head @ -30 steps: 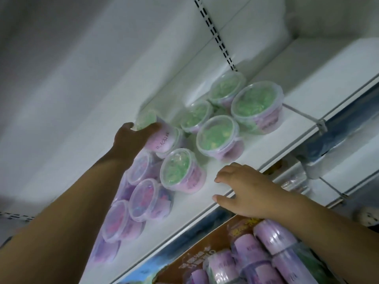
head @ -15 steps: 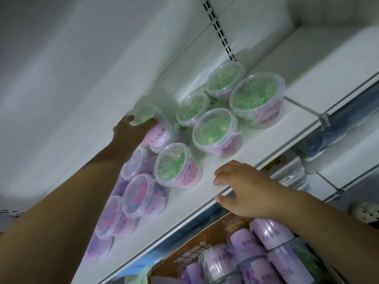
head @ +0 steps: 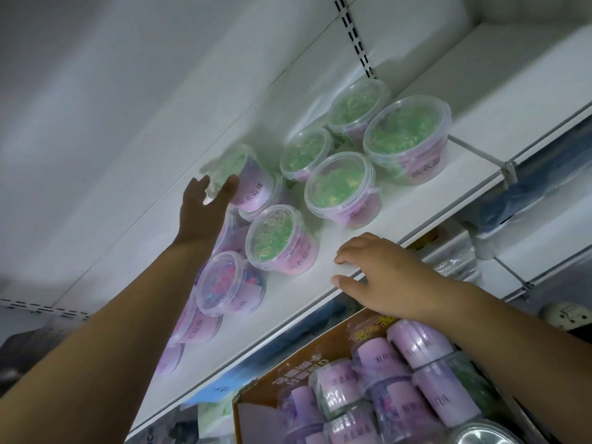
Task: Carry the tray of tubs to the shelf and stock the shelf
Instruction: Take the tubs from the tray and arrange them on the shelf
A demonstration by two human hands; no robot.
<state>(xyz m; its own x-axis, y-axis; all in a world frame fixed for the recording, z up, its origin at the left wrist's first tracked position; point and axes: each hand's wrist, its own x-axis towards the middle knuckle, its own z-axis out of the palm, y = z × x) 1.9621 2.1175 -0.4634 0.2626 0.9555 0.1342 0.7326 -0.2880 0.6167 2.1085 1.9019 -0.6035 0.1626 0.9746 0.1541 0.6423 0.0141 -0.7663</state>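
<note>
Several clear tubs with purple labels stand on the white shelf (head: 400,200); green-filled ones (head: 339,187) sit to the right, pink-filled ones (head: 229,285) to the left. One green tub (head: 250,181) lies tilted on top of another at the back. My left hand (head: 205,203) reaches up beside it with fingers spread, thumb at its side and not gripping. My right hand (head: 381,277) rests on the shelf's front edge. Below it, the orange cardboard tray (head: 304,373) holds several more purple tubs (head: 416,389).
A slotted upright rail (head: 355,36) runs up the white back wall. To the right is a bare neighbouring shelf (head: 512,91) behind a wire divider (head: 480,155). Plastic packets (head: 455,267) lie on the lower shelf. A round white object (head: 563,315) sits far right.
My left hand has opened and let go of the tilted green tub, which now rests on the tub beneath. The right hand stays on the shelf edge.
</note>
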